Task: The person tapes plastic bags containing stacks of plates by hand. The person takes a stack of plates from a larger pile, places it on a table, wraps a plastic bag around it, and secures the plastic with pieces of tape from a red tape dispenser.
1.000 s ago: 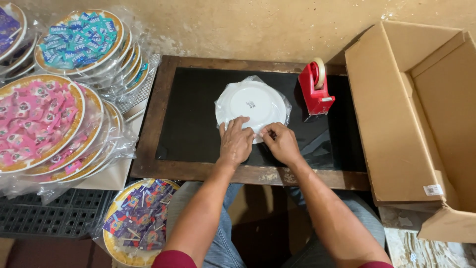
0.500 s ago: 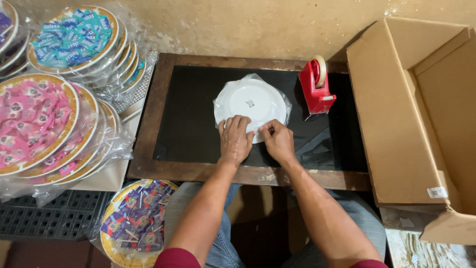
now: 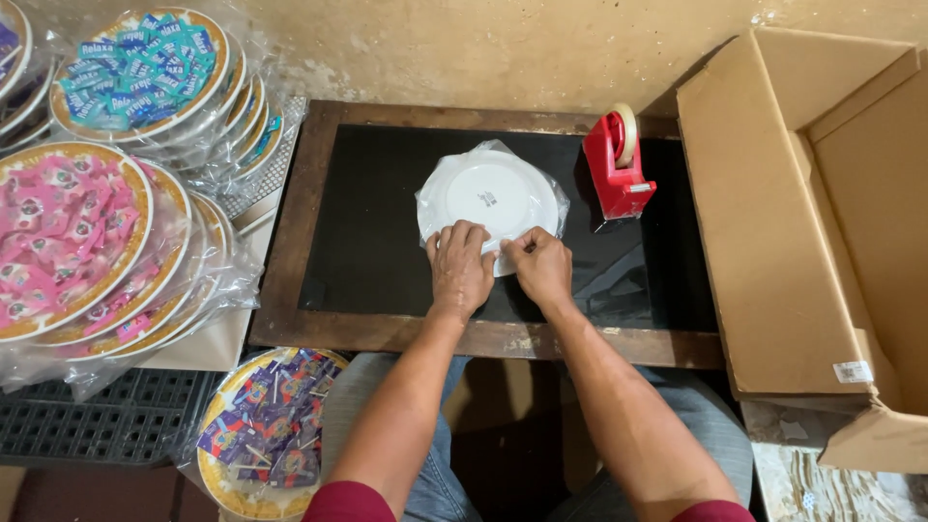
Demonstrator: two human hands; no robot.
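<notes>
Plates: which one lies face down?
The white plate in clear plastic wrap on the black table top, under both hands. Its plain underside faces up; the stacked plates at left show sweets-covered faces.

Materials: glossy film, glazed white, worn wood.
White plate [image 3: 488,193] looks smooth, glazed, wrapped in clear crinkly plastic film [image 3: 553,198]. Tabletop [image 3: 377,232] is matt black with a scuffed wooden rim [image 3: 503,338]. Tape dispenser [image 3: 617,166] is glossy red plastic; box [image 3: 773,222] is matt brown cardboard.
</notes>
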